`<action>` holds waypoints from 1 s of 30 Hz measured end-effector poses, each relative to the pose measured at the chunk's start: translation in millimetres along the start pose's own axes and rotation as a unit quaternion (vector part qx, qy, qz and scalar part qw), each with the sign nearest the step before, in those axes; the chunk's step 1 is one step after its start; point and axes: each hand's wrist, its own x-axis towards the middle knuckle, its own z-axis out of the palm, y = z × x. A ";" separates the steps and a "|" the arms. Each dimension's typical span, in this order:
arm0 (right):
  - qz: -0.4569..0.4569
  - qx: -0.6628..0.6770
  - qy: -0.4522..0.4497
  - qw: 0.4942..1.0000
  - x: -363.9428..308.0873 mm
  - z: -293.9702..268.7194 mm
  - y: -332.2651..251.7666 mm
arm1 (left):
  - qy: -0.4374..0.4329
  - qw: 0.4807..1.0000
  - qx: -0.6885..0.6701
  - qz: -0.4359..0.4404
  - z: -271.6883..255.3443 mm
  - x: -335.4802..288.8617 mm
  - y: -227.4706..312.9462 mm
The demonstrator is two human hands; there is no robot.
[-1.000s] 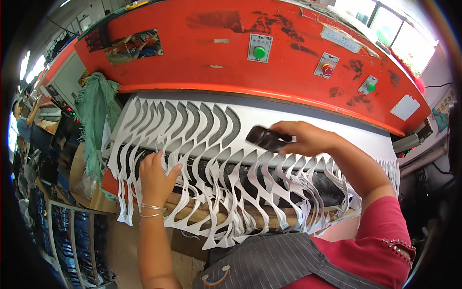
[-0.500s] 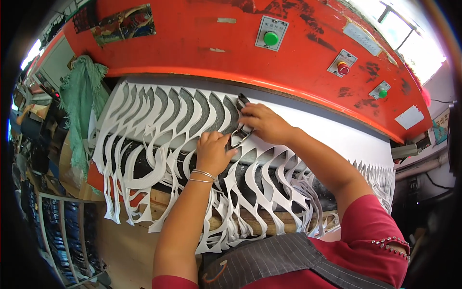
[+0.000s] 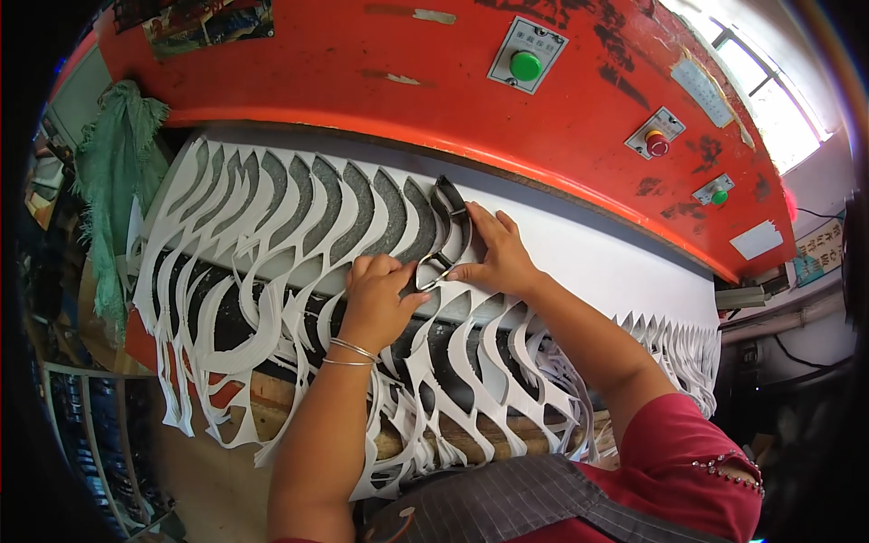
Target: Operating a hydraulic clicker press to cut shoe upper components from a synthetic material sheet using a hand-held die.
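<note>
A worker's two bare hands frame a curved metal cutting die (image 3: pixel 441 260) lying on a white sheet (image 3: pixel 579 258), in front of a red press beam (image 3: pixel 362 77). The right hand (image 3: pixel 501 258) has its fingers and thumb spread open along the die's right wall, apparently to steady its length rather than clench it. The left hand (image 3: pixel 380 303), its wrist ringed by bracelets (image 3: pixel 351 351), sets bent fingers at the die's lower left end, seemingly to guide that tip; whether they pinch it cannot be told. The die stands just beside the last of a row of crescent-shaped openings, its curve roughly matching theirs, a close spacing that likely spares material. Slashed white strips (image 3: pixel 466 362) hang over the near edge, while a green button (image 3: pixel 525 65) sits on the beam, untouched by either hand.
</note>
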 end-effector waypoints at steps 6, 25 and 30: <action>0.019 0.026 -0.020 0.999 6.8 -2.6 -2.8 | 0.001 1.000 0.009 -0.007 0.3 5.0 -2.8; -0.107 0.005 0.266 0.958 -79.7 -230.3 -49.5 | 0.046 0.999 -0.007 -0.019 -66.6 12.2 66.8; 0.127 0.000 0.636 0.761 -176.2 -295.2 60.9 | 0.146 0.978 -0.098 0.115 -90.7 50.1 140.1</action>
